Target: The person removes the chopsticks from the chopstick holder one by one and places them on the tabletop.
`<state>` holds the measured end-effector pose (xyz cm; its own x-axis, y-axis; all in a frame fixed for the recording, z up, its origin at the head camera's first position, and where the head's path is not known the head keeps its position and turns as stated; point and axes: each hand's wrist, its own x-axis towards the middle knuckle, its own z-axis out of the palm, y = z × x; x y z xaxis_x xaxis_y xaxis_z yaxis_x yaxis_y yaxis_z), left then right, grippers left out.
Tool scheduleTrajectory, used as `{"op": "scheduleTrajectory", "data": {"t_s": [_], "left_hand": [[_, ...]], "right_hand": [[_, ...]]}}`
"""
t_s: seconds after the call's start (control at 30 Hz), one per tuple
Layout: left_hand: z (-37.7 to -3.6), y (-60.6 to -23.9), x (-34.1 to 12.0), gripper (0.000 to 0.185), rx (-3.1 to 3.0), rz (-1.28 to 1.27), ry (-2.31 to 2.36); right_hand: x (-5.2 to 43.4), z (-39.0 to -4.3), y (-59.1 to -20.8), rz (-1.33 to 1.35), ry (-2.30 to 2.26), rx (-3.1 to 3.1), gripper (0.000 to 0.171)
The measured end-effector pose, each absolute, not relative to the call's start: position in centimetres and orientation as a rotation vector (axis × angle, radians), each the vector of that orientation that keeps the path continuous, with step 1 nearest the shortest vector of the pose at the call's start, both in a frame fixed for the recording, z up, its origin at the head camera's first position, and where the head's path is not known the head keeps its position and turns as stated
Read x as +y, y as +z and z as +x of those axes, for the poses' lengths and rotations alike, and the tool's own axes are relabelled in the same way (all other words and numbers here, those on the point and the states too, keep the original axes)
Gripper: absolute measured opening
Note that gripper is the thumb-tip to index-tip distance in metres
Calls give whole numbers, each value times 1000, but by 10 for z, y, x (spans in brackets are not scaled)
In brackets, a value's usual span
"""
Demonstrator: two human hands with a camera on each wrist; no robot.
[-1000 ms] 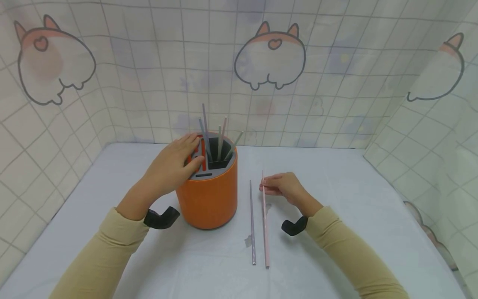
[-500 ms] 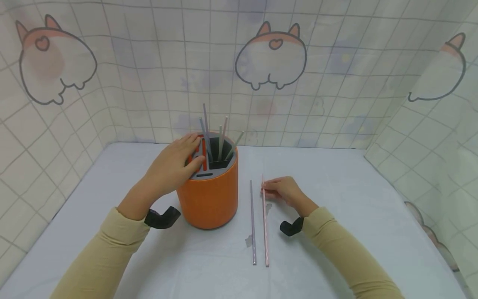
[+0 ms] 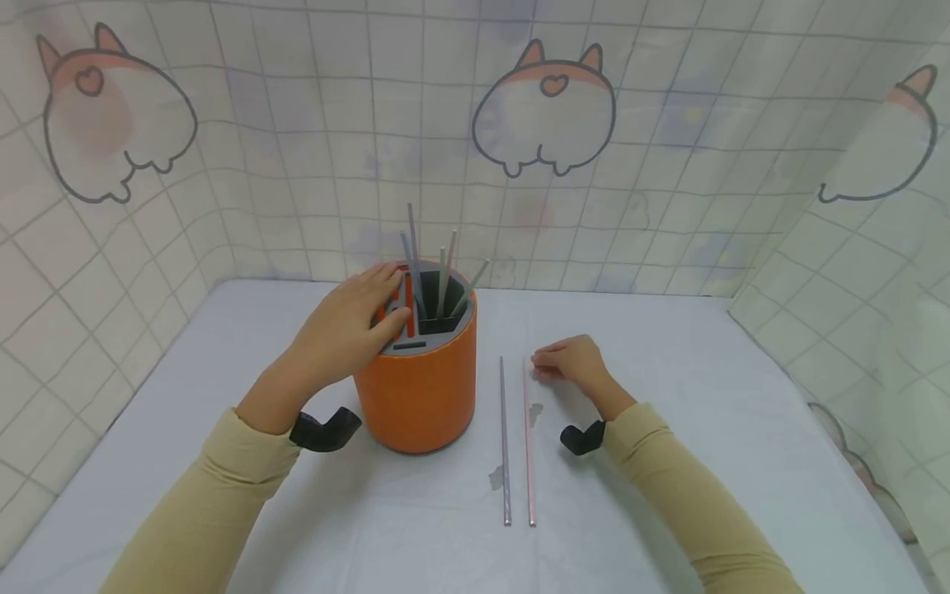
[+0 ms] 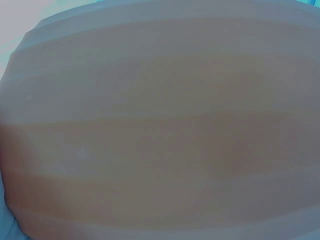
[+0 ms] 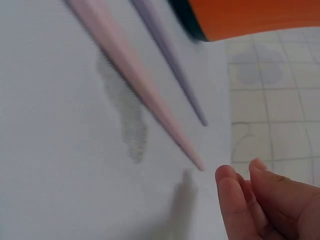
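Note:
My left hand (image 3: 345,320) rests on the top of an orange round utensil holder (image 3: 417,404), its fingers and thumb spread over the slotted grey insert. Several pastel chopsticks (image 3: 443,280) stand in the holder's dark compartment. Right of it, a pink chopstick (image 3: 529,445) and a purple chopstick (image 3: 505,445) lie side by side on the white tabletop. My right hand (image 3: 573,363) is just beside the pink one's far, thin end and holds nothing. In the right wrist view, a small gap separates the loosely bent fingertips (image 5: 227,172) from the pink tip. The left wrist view is filled by a blurred surface.
A white tabletop (image 3: 631,511) carries everything, with grey patches (image 3: 496,477) by the chopsticks. Gridded curtain walls (image 3: 668,231) printed with cartoon animals enclose its back and sides. A black wrist mount (image 3: 582,437) sits on each forearm.
My right hand has let go of the pink chopstick, which now lies flat beside the purple one. The hand has shifted slightly right and away. My left hand stays on the holder.

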<state>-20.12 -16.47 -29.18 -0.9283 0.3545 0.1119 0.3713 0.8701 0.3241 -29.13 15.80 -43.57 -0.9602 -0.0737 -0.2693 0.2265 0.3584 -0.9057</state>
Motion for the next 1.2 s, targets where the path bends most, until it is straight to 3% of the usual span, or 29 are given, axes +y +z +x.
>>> {"op": "scheduleTrajectory", "data": {"t_s": [0.2,0.57,0.8,1.2], "left_hand": [[-202,-292,-164,63,-2993,-581,-528],[-202,-290,-164,63,-2998,-559,-530],[-201,-291,-164,63,-3000,-573,-533],[-201,-291,-164,63,-2999,-561,-531]], "right_hand": [[157,-286,-394,-1,-1753,2340,41],[124,-263,-326,-389,-1920,2327,39],[104,-254,-310,-471,-1927,2315,40],[85,-251,-300,-613,-2023,2255,26]]}}
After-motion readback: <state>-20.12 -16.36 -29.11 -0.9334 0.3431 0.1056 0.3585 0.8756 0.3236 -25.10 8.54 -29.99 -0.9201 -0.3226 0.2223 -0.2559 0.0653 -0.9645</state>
